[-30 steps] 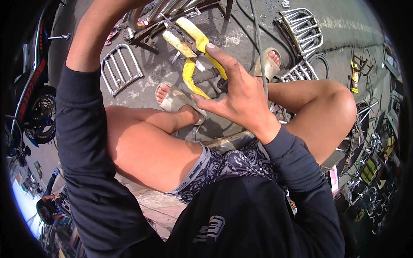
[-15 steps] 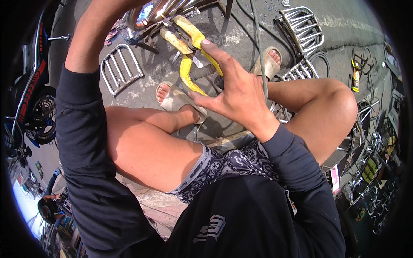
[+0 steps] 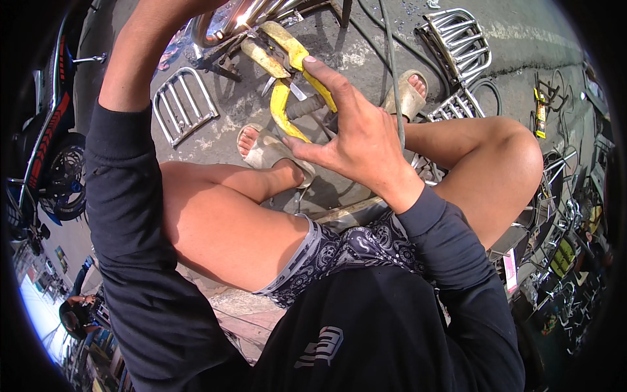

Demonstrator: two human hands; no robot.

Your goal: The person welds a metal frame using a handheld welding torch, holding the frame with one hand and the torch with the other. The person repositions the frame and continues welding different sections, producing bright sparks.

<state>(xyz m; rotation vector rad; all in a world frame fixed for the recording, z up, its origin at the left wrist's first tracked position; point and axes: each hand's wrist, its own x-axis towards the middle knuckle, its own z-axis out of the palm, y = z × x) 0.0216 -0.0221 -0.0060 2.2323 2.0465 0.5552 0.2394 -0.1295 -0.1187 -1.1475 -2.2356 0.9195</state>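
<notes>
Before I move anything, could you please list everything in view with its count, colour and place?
electrode holder: one, yellow, between right thumb and fingers
curved tubes: several, silver, top centre-left
barred racks: at least three, silver, left and upper right
cables: at least two, dark grey, upper centre
motorcycle: one, black and red, left edge
packet: one, yellow and black, right
metal parts: uncountable, mixed colours, right edge
other person: one, dark clothing, lower left
sandals: two, beige, on the feet
shorts: one, black and white, centre
long-sleeved top: one, black, bottom
legs: two, bare, centre
left forearm: one, partly sleeved, upper left, hand beyond frame
right hand: one, bare, centre
</notes>
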